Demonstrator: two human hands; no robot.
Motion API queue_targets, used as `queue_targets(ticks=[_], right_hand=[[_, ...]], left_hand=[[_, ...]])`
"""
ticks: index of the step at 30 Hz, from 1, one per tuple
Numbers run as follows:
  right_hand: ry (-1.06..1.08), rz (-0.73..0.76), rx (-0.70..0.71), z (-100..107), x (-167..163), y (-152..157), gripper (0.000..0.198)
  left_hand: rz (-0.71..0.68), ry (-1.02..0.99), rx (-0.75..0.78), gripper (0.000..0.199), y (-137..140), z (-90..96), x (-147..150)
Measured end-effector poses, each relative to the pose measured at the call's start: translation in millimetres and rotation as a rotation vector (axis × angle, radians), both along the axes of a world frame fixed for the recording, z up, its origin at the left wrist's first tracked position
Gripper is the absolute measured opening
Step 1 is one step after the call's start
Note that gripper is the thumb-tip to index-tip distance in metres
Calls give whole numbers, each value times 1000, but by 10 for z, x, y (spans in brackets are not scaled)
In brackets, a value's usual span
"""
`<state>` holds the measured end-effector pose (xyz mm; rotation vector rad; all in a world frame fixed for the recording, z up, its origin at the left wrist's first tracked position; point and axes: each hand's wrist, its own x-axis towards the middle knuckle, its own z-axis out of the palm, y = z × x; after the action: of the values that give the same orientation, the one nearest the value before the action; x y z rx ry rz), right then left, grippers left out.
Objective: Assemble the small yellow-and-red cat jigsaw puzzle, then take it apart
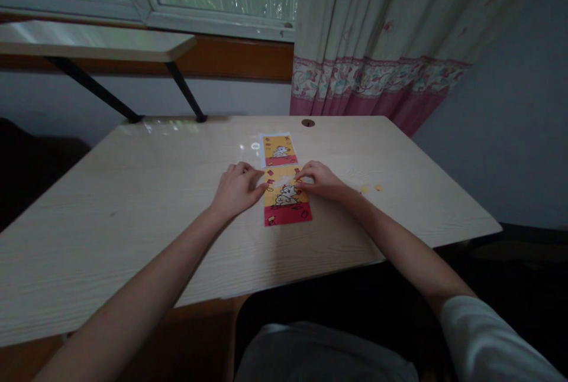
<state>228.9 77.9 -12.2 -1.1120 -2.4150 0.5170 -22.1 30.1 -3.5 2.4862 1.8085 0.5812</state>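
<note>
A yellow and red card [287, 214] with a white cartoon animal lies flat on the table, with a pale patch in its upper middle. It looks like a small jigsaw puzzle, though its seams are too faint to be sure. My left hand [238, 188] rests at its left edge, thumb and forefinger apart and touching the border. From the right, my right hand [323, 180] reaches over the upper edge with thumb and forefinger close together; anything between them is too small to make out. Just beyond lies a smaller matching picture [279, 150] with a white border.
Small yellow bits [378, 188] lie on the light wooden table [177, 204], right of my right hand. A raised shelf [97, 40] on black legs stands at the back left. Behind are a window and a curtain [377, 45]; a round cable hole [307, 123] is near the back edge.
</note>
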Motion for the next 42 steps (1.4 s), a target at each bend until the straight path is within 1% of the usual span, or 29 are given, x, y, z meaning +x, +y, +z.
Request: queue_targets(ticks=[5,9,16,24,33,37,42], right_hand=[[-1,5,4,17,18,-14,23],[5,-17,28,20,-25,-23,18],[-5,-6,59,-42,-86,25,16],[-11,-32,48,-17,-117,27,10],[18,-30,28,-3,-120,19,9],[12,-66,-8,19,-134,15,9],[34,-120,-111,38,-150,29,11]], left_hand=[[-3,15,6,42,-1,-14,-7],[2,26,7,41,4,-24,-6],[2,44,-10,44,0,-15,4],[4,22,-7,41,8,-29,4],[14,34,-22,42,-2,-11,18],[21,50,-27,42,-6,-2,28],[18,63,-17,42,-5,-8,24]])
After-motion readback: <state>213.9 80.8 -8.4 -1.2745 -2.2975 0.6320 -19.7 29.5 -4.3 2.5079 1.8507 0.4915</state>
